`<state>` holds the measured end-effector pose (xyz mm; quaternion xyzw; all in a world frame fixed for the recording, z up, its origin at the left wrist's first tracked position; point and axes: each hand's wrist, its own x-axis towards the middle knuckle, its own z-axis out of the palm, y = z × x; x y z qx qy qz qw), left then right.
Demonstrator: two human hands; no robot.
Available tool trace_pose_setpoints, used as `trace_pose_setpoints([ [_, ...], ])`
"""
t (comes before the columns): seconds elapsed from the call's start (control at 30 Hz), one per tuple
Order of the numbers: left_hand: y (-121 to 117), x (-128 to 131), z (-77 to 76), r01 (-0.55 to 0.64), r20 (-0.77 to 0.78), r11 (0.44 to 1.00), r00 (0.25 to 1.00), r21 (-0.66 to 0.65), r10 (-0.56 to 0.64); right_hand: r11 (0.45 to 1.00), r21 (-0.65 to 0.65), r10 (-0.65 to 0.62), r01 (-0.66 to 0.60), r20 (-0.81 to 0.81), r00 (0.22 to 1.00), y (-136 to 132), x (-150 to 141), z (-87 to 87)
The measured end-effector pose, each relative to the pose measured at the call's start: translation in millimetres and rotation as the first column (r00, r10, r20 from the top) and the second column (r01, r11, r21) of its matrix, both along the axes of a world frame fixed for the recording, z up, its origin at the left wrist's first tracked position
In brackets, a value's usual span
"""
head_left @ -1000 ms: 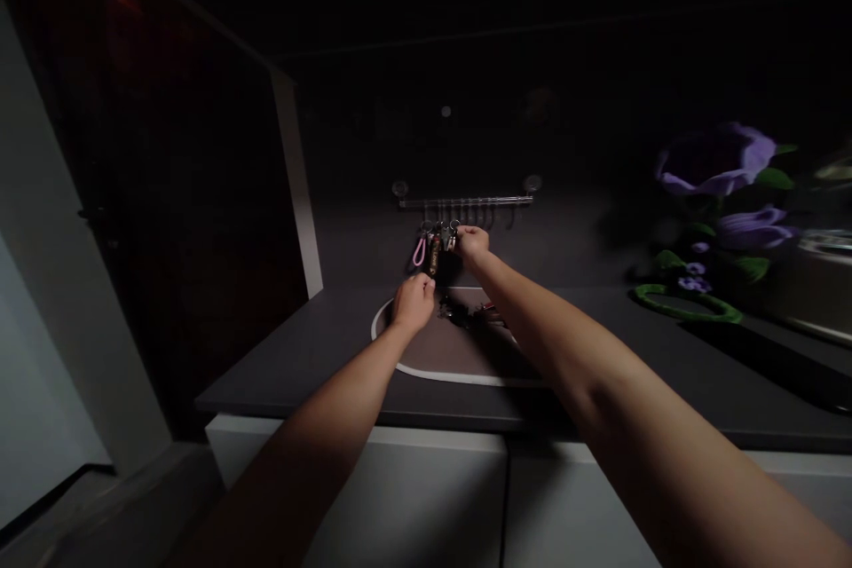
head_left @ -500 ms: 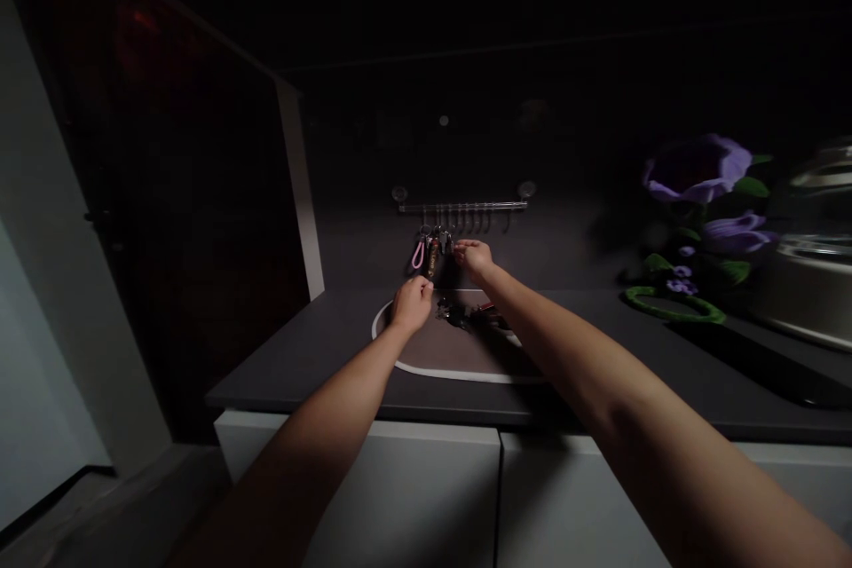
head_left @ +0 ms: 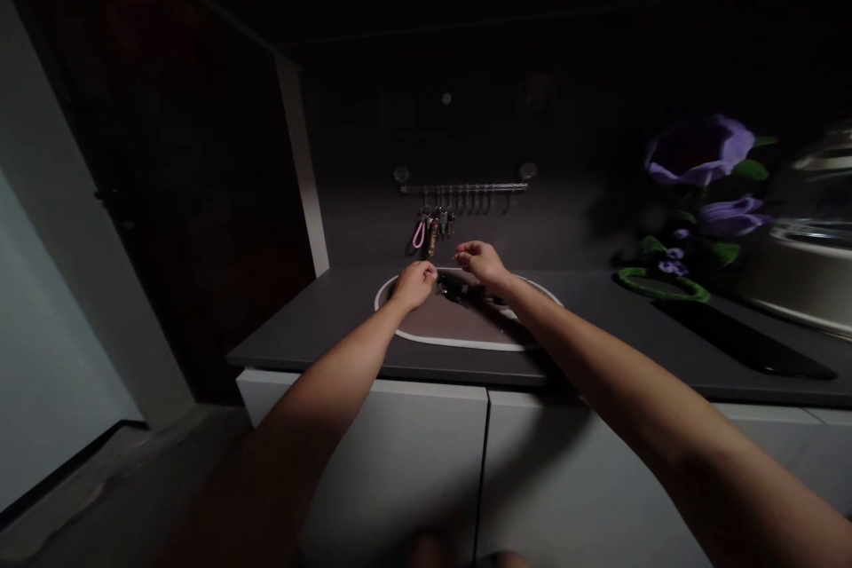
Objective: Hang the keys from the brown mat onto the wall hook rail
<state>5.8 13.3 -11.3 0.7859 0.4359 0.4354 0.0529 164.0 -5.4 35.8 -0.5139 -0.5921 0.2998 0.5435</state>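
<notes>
Just above the mat point(head_left: 459, 341), my left hand point(head_left: 414, 286) has its fingers curled closed; what they hold, if anything, is hidden. My right hand point(head_left: 482, 263) is a little to the right, its fingers bent but apart, with nothing visible between them. Beyond both hands, a pink strap point(head_left: 419, 235), a brown keychain point(head_left: 433, 240) and several keys point(head_left: 444, 222) hang from hooks on a clear rail point(head_left: 466, 188). A dark bunch of keys point(head_left: 453, 291) lies on the mat between the hands, partly in shadow.
The mat lies on a dark countertop point(head_left: 306, 319) above white cabinet doors point(head_left: 399, 453). To the right stand purple flowers point(head_left: 706, 151) with a green ring base point(head_left: 662, 286), a dark flat object point(head_left: 745, 342) and a pale, glossy appliance point(head_left: 805, 262). A panel edge point(head_left: 303, 169) rises at left.
My right hand has let go of the hanging keys and moved down and away from them. The left hand has drawn slightly away from the brown keychain. The view has tilted.
</notes>
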Motion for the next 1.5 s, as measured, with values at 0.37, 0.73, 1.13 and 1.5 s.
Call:
trace_pose_setpoints([
  [0.37, 9, 6, 1.9, -0.097, -0.120, 0.985, 0.990, -0.144, 0.080, 0.984, 0.174, -0.154, 0.032, 0.754, 0.638, -11, 12, -29.4],
  [0.73, 32, 27, 10.6, -0.163, 0.004, 0.923, 0.985, -0.349, 0.175, 0.986, 0.151, -0.166, 0.074, 0.803, 0.572, -10, 7, -35.0],
  [1.13, 44, 26, -0.2, -0.115, -0.059, 0.938, 0.993, -0.328, 0.101, 0.986, 0.136, -0.168, 0.098, 0.830, 0.532, -12, 1, -33.4],
  [1.5, 29, 16, 8.3, 0.064, 0.159, 0.924, 0.987, -0.376, -0.004, 0.987, 0.125, -0.158, 0.097, 0.823, 0.546, -12, 1, -33.8],
])
